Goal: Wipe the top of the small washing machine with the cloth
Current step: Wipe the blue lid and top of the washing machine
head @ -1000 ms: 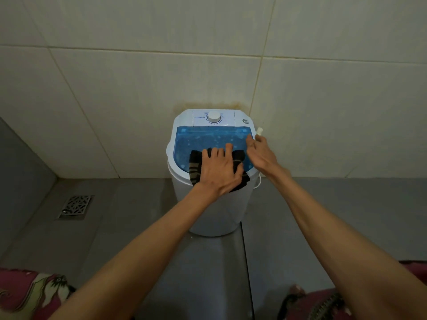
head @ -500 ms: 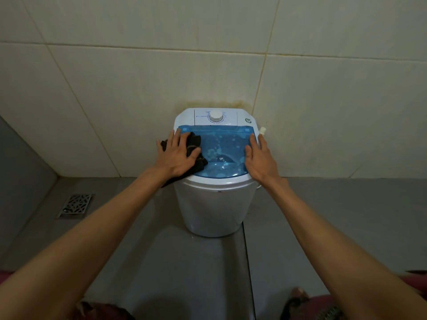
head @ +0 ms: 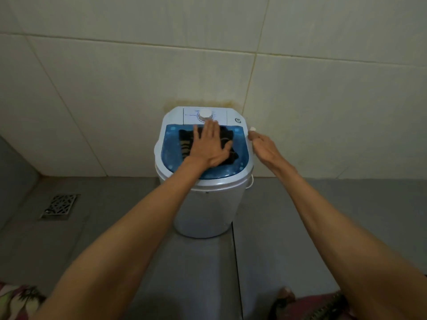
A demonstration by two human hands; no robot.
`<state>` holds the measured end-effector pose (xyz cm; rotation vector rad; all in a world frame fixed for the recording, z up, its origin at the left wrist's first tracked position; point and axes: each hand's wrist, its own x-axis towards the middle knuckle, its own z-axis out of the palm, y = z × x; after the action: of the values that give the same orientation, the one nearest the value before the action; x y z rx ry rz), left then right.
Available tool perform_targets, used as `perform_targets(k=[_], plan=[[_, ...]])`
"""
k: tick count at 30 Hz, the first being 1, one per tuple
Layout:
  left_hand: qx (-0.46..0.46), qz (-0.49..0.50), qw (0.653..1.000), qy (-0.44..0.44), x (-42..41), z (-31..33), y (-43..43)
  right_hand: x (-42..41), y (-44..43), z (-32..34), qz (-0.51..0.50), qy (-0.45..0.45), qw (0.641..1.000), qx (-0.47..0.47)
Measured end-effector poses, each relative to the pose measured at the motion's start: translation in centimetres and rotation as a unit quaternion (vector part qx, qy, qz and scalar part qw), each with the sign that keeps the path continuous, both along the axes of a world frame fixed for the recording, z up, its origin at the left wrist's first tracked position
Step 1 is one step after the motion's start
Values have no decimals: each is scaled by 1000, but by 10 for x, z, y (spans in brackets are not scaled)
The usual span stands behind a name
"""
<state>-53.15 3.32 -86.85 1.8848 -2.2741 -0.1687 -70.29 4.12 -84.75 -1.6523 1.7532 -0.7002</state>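
Observation:
A small white washing machine [head: 208, 204] stands on the floor against the tiled wall, with a translucent blue lid [head: 169, 155] and a white dial [head: 205, 114] on its back panel. A dark striped cloth [head: 184, 142] lies spread on the lid. My left hand [head: 209, 146] presses flat on the cloth, fingers stretched toward the dial. My right hand [head: 265, 150] rests at the machine's right rim, fingers loosely apart and holding nothing, just below a small white cap [head: 253, 129].
A metal floor drain [head: 60, 206] sits in the grey floor to the left. Cream wall tiles rise right behind the machine. Patterned fabric shows at the bottom left [head: 16, 301] and bottom right [head: 323, 306] corners. A floor seam [head: 236, 262] runs toward me.
My left hand slid the cloth from the lid's left edge to the middle and back part of the lid. My right hand shifted from the lid's right side out to the rim.

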Motion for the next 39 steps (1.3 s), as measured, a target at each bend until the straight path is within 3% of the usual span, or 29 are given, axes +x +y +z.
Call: perform_targets(k=[3,6,8,11,15,18,22,26,28,32,35,39], plan=[[12,-58,998,12,-47,3,8,-8,-5,12,-29,-31,999,-22],[19,-93,981,170,-58,16,16,-7,-3,11,-72,-70,993,-63],[-23,-76,966,247,-43,29,17,-3,2,7,-82,-64,991,-84],[-76,-24,982,173,6,39,16,12,10,1,-52,14,992,-117],[6,66,997,47,87,29,13,39,17,-9,64,210,966,-134],[66,100,993,11,125,12,17,51,22,-19,119,282,944,-127],[55,101,993,36,133,0,20,40,10,-21,93,287,951,-75],[22,106,993,51,133,-6,21,37,-9,-17,-9,220,975,8],[13,100,993,58,136,-6,20,48,-17,-17,-11,244,970,9],[23,93,993,63,138,-4,20,72,-19,-16,36,287,956,-44],[27,92,993,65,141,-4,19,88,-3,-20,126,321,931,-117],[56,98,992,57,144,1,19,81,16,-22,206,311,917,-144]])
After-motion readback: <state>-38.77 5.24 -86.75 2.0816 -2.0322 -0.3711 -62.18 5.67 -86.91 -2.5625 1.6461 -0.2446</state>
